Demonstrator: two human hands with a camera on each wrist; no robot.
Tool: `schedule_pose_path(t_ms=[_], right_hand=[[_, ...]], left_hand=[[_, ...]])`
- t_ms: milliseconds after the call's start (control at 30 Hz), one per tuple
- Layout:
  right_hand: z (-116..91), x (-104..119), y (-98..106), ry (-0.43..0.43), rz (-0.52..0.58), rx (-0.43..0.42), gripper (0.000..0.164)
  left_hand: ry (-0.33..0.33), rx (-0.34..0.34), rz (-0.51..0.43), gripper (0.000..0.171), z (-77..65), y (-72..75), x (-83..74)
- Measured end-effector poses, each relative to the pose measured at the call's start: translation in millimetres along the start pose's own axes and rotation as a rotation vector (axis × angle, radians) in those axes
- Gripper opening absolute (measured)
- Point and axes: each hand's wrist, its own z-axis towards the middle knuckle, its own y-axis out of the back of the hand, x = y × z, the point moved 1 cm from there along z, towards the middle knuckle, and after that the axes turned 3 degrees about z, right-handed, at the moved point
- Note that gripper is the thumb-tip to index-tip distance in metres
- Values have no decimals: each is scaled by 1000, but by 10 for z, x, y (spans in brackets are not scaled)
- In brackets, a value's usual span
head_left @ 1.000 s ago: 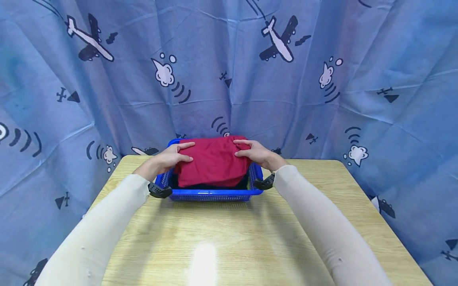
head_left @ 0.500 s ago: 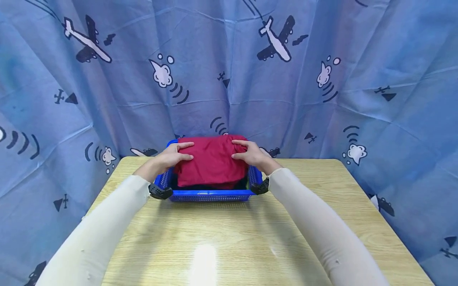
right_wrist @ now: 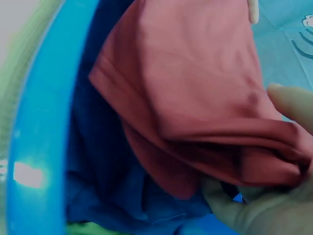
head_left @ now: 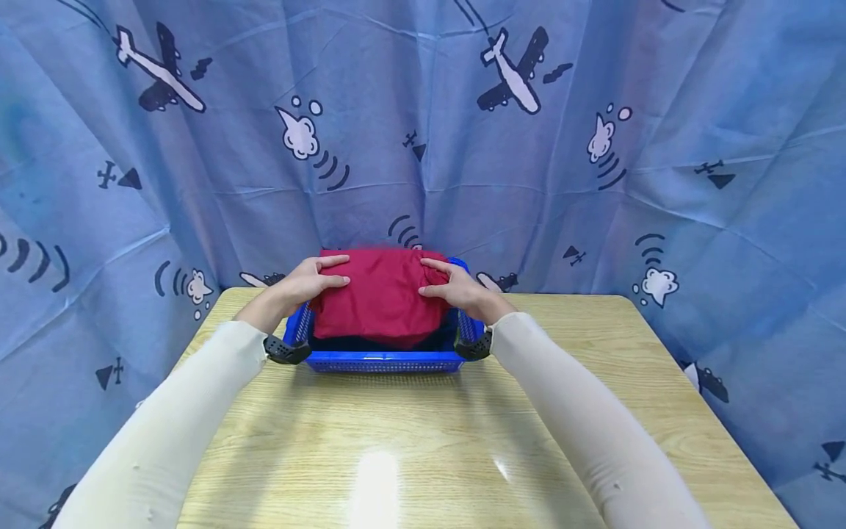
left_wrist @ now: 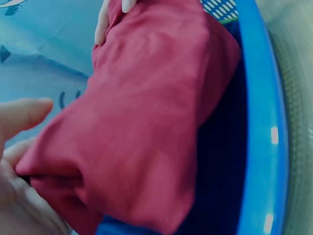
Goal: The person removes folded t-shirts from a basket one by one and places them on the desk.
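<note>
A folded red cloth [head_left: 380,294], perhaps a garment, is held at the opening of a blue plastic basket [head_left: 383,357]. My left hand [head_left: 305,282] grips its left end; in the left wrist view part of that hand [left_wrist: 22,196] lies against the cloth's folded edge. At the opposite end my right hand [head_left: 459,286] holds the cloth, with thumb and index finger showing in the head view. Some fingers of both hands are hidden by the cloth. Below the cloth, dark blue fabric [right_wrist: 105,166] lies in the basket.
The basket stands at the far side of a light wooden table [head_left: 423,441], close to a blue curtain [head_left: 370,147] printed with aeroplanes. Something yellow-green [right_wrist: 93,228] shows at the basket's bottom in the right wrist view. A black band [head_left: 287,351] sits on each wrist.
Both hands have shifted left with the red cloth, and its left end has risen slightly. More of the basket's right rear corner now shows. The basket stays in place.
</note>
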Motion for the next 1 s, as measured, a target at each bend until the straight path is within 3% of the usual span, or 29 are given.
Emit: schedule_pose_path(t_ms=[167,300,500,767,1000], right_hand=[[14,-127,-104,-115,-98,106,73],[46,-191,-190,-232,-175,129,78],[113,-262,-231,-299,-94,154,80],[163,-234,-234,-199,45,175,83],[104,13,-148,-64,236,106,75]], left_hand=[[34,25,128,62,4,-60,137],[43,50,167,61,36,-106,246],[38,54,190,61,71,-158,294],[17,44,197,66,48,-158,231],[-9,-62,155,64,-16,-37,75]])
